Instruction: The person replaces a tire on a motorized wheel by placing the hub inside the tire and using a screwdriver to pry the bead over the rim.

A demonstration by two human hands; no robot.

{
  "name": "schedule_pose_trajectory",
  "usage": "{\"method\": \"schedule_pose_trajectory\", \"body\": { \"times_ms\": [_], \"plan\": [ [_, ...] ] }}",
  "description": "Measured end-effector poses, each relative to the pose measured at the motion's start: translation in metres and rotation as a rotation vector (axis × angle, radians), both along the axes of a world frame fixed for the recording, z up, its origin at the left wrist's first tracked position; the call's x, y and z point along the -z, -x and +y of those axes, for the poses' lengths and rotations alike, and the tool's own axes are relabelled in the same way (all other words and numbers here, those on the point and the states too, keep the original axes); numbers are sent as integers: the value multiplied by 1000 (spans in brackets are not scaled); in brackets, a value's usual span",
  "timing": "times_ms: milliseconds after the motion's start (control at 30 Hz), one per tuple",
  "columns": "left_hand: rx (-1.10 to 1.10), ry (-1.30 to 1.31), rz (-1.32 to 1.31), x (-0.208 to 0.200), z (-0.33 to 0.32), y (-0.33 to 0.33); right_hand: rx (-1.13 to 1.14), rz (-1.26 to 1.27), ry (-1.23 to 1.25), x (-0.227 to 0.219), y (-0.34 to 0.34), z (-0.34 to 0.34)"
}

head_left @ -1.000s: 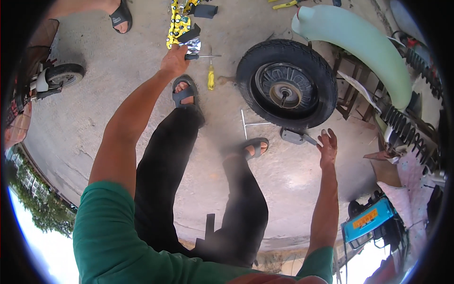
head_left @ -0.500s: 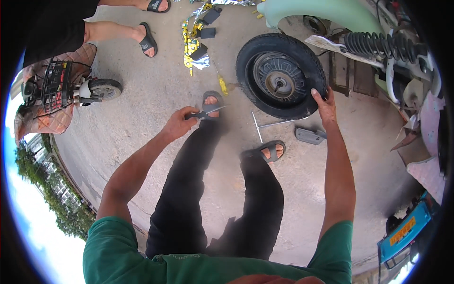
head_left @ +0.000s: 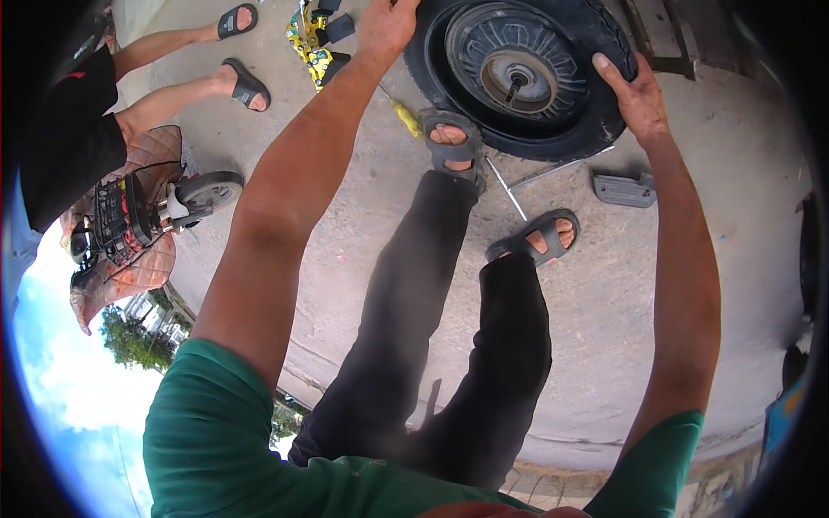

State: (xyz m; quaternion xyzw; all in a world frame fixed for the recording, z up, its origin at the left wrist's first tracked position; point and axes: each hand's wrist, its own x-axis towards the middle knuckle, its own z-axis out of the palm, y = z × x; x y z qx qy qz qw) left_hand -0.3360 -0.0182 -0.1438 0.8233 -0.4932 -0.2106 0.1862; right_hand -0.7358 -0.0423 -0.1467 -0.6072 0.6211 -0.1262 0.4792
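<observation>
Gripping the tyre from both sides, the two hands sit well apart on a black wheel [head_left: 518,73] that lies on the concrete floor [head_left: 604,328] near the top of the view. The right hand [head_left: 635,95] is spread over the tyre's right shoulder, fingers laid flat along the rubber and thumb tucked toward the tread, pressing on it rather than closed around it. The left hand [head_left: 384,26] rests at the tyre's upper left edge; its fingertips run past the top of the picture, so how far it is open and whether anything is pinched in it cannot be told. The wheel's upper rim is likewise cut off there. Its grey ribbed hub with a short axle stub faces up.

Just below the tyre, the person's left sandalled foot [head_left: 451,142] touches the rubber, while the right sandalled foot [head_left: 540,237] stands apart from it. Between the feet a thin metal rod [head_left: 509,194] lies on the floor, and a flat grey metal piece [head_left: 623,188] lies to the right under the right forearm. A yellow-handled tool [head_left: 406,116] is partly hidden behind the left forearm. Farther left, yellow-and-black packaging [head_left: 315,39] lies on the ground, its details too small to read. Another person's legs in black sandals [head_left: 242,82] stand at upper left, beside a small scooter [head_left: 138,216] bent by the lens edge.
</observation>
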Motion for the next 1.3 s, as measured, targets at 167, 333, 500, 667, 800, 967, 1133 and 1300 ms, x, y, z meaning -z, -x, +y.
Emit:
{"method": "schedule_pose_trajectory", "body": {
  "times_ms": [167,333,500,667,800,967,1133,1300],
  "plan": [
    [51,-51,407,7,12,-2,23,-49,24,25,9,10],
    [101,107,183,14,16,-7,44,-56,91,24,-1,10],
    [68,10,257,-33,12,7,102,-48,123,16,17,12],
    [244,180,69,-21,-2,1,142,-143,26,0,2,-5],
    [253,21,195,-25,-16,17,174,-287,-76,-11,-1,-15],
    [250,-89,142,-31,-14,13,194,-185,-72,0,0,-1],
    [304,-30,72,-19,-1,7,148,-52,113,50,14,35],
    [300,-4,198,-29,-3,18,145,-101,98,63,22,31]
  ]
}}
